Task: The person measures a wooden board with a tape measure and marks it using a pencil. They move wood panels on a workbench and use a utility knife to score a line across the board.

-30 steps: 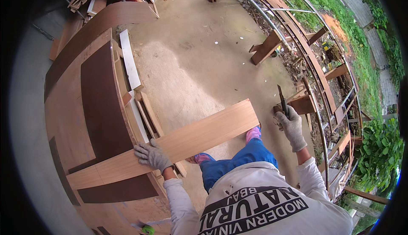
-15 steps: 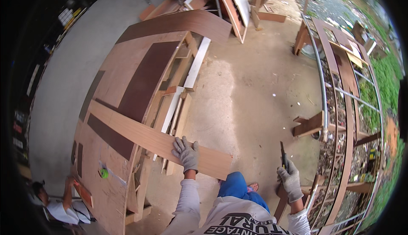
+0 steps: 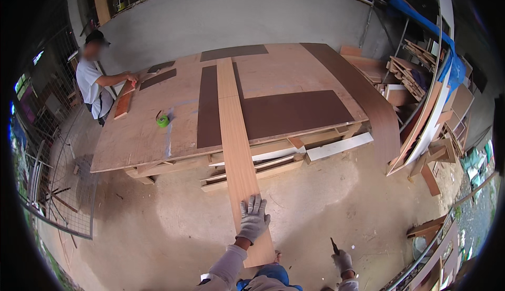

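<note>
A long, light wood-grain strip (image 3: 238, 157) reaches from the large worktable over its near edge toward me. My left hand (image 3: 254, 221), in a grey work glove, lies flat on the strip's near part with the fingers stretched out. Low on the right, away from the table, my gloved right hand (image 3: 343, 261) is closed round a dark utility knife (image 3: 334, 246), its tip pointing up and away. Under and beside the strip, dark brown sheets (image 3: 300, 113) lie on the plywood tabletop (image 3: 181, 93).
A co-worker (image 3: 96, 80) at the table's left end handles a reddish-brown board (image 3: 124, 101). Green tape (image 3: 162, 121) sits on the tabletop. A long brown sheet (image 3: 363, 86) droops off its right end. Wood scraps and leaning panels (image 3: 421, 128) stand right; a wire mesh panel (image 3: 68, 186) stands left.
My view has swung left to face the table, and the co-worker shows more fully. My left hand stays flat on the strip; the right still holds the knife, held lower in view.
</note>
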A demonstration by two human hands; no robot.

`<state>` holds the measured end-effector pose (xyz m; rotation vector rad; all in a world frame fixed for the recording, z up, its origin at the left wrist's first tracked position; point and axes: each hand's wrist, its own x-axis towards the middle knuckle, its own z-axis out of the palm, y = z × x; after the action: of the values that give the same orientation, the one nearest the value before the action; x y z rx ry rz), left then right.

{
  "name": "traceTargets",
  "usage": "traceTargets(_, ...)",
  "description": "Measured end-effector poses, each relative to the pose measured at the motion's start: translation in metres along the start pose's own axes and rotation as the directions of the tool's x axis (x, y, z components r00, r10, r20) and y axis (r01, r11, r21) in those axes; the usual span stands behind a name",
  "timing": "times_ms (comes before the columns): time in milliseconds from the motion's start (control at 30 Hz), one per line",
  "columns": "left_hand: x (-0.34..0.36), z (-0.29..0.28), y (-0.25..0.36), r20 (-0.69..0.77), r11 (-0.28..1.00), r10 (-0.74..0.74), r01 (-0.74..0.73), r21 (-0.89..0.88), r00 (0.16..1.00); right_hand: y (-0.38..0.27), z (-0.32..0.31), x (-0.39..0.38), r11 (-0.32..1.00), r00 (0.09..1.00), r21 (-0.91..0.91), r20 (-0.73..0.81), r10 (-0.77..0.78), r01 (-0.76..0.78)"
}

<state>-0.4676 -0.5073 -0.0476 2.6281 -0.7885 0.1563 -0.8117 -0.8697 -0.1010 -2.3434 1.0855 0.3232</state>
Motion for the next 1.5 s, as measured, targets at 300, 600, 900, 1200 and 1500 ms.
traceTargets(300, -0.068, -0.006, 0.037, -0.107, 0.609, -0.790, 0.792, -0.031, 0.603, 0.053, -0.076, -0.009, 0.558, 0.701, 0.439, 0.556, 0.447, -0.704)
traceTargets(600, -0.031, -0.015, 0.090, -0.276, 0.228, -0.933, 0.972, 0.049, 0.233, 0.056, -0.164, 0.165, 0.693, 0.801, 0.492, 0.561, 0.211, -0.527)
traceTargets(900, -0.096, 0.051, 0.137, -0.098, -0.345, -0.782, 0.559, -0.754, -0.615, -0.060, -0.222, 0.437, 0.614, 0.831, 0.756, 0.479, -0.284, -0.226)
traceTargets(1200, -0.130, 0.050, 0.144, 0.322, -0.285, -0.947, -0.423, -0.860, -0.017, -0.396, -0.148, 0.400, 0.615, 0.463, 0.784, 0.575, -0.675, -0.078)
traceTargets(1500, -0.091, -0.087, 0.135, 0.438, -0.292, -0.837, -0.410, -0.864, -0.328, -0.602, -0.013, 0.273, 0.603, 0.324, 0.762, 0.647, -0.690, -0.235)
